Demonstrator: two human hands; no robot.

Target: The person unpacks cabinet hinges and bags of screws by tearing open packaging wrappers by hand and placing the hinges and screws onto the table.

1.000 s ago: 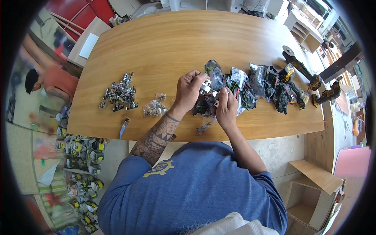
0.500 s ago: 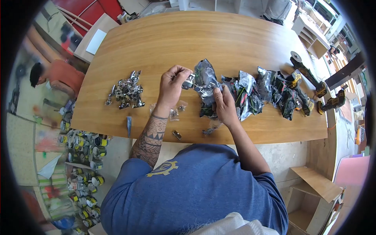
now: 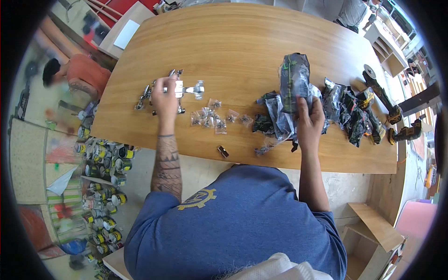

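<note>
Over the pile of metal hinges (image 3: 145, 97) at the left, my left hand (image 3: 164, 100) is closed on a shiny cabinet hinge (image 3: 190, 89), whose cup end sticks out to the right. My right hand (image 3: 310, 122) grips a dark printed plastic wrapper (image 3: 295, 77) held upright above other crumpled wrappers (image 3: 275, 109). Whether anything is inside that wrapper I cannot tell. Between my hands lie several small clear bags of screws (image 3: 214, 116). Nearer the table edge rests a small dark and metallic piece (image 3: 222, 151).
More crumpled wrappers (image 3: 347, 109) lie to the right on the wooden table (image 3: 224, 51). Beyond them are an angle grinder (image 3: 380, 91) and a cordless drill (image 3: 406, 134). Paint cans (image 3: 112, 182) stand on the floor at left, and a co-worker (image 3: 86, 74) is beyond the left edge.
My left hand has moved left with the hinge, from beside the wrapper to the hinge pile. My right hand has shifted right with the wrapper, which now stands upright.
</note>
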